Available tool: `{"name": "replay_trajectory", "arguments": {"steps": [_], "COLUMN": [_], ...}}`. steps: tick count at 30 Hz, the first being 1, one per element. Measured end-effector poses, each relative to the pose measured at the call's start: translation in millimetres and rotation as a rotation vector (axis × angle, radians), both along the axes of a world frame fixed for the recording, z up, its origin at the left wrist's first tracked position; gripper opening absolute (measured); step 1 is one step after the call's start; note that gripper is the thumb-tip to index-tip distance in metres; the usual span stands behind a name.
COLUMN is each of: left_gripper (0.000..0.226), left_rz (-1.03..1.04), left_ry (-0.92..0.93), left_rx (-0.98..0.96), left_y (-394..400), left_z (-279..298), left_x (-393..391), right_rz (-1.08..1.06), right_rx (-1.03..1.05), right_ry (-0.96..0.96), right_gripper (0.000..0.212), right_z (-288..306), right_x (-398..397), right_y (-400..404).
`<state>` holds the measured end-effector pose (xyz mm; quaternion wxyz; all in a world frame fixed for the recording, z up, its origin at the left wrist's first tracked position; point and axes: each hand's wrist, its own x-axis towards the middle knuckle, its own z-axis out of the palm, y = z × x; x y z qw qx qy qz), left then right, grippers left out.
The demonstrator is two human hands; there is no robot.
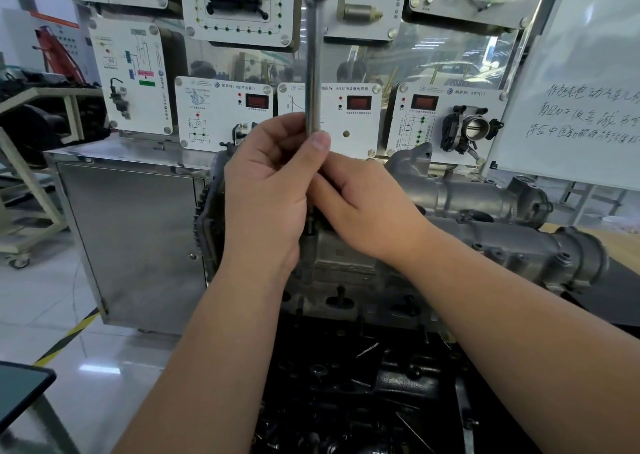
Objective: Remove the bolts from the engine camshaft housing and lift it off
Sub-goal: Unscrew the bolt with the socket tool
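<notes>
Behind the hands stood a wall of sensor training panels (221, 114) and a whiteboard (585, 107), with the engine on its stand below. The left hand (266, 193) was curled round the lower part of a long upright extension bar (314, 72), thumb pressed against the shaft. The right hand (360, 204) lay just beside it, fingers tucked behind the left hand at the bar's foot; whether they pinched the bar or the socket could not be told. The camshaft housing (502, 231) sat bolted on the head, directly under both hands and stretching off to the right. The bar's tip seemed to be over a bolt at the housing's near end. Doing this well likely meant keeping the bar plumb, seating the socket fully, and steadying low while turning, lest it slip and round the bolt head.
</notes>
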<state>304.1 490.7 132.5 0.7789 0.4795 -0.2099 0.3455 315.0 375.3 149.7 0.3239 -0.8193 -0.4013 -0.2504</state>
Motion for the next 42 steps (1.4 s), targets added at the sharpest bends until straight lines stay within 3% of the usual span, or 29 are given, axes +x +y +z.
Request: {"name": "replay_trajectory", "arguments": {"steps": [2, 7, 13, 17, 21, 29, 34, 37, 40, 42], "left_gripper": [0.010, 0.020, 0.021, 0.007, 0.027, 0.005, 0.015, 0.010, 0.026, 0.023], "left_rz": [-0.028, -0.038, -0.003, -0.094, -0.091, -0.068, -0.001, -0.034, -0.075, -0.057], "left_ry": [0.018, 0.002, -0.040, 0.034, 0.067, 0.024, 0.013, 0.029, 0.076, 0.072], "left_rx": [0.019, 0.118, -0.013, 0.025, 0.114, -0.014, -0.039, 0.010, 0.059, 0.061], "left_y": [0.0, -2.5, -0.9, -0.1, 0.0, -1.8, -3.7, -2.1, 2.3, 2.6], "left_z": [0.2, -0.5, -0.3, -0.1, -1.1, -1.8, -3.7, -2.2, 0.0, 0.7], "left_x": [-0.3, -3.7, -2.5, -3.3, -2.4, 0.2, 2.8, 0.8, 0.0, -0.4], "right_rz": [0.006, 0.003, 0.008, 0.017, 0.035, -0.008, 0.017, 0.020, 0.025, 0.035], "right_rx": [0.004, 0.015, 0.024, 0.038, 0.036, 0.046, 0.040, 0.013, -0.001, 0.009], "right_ry": [0.013, 0.021, -0.018, -0.004, 0.040, 0.004, 0.051, 0.059, 0.093, 0.094], "right_gripper": [0.029, 0.031, 0.026, 0.037, 0.037, 0.041, 0.037, 0.038, 0.040, 0.041], "right_z": [-0.4, -0.7, -1.6, -0.9, -0.2, -1.9, -0.7, 0.5, 1.2, 1.0], "right_x": [1.0, 1.0, 1.9, 1.9, 1.6, 3.3, 3.2, 3.3, 2.5, 1.6], "right_y": [0.2, 2.0, 0.2, 1.2, 1.5, -0.2, 0.0, 1.3, 2.2, 1.8]}}
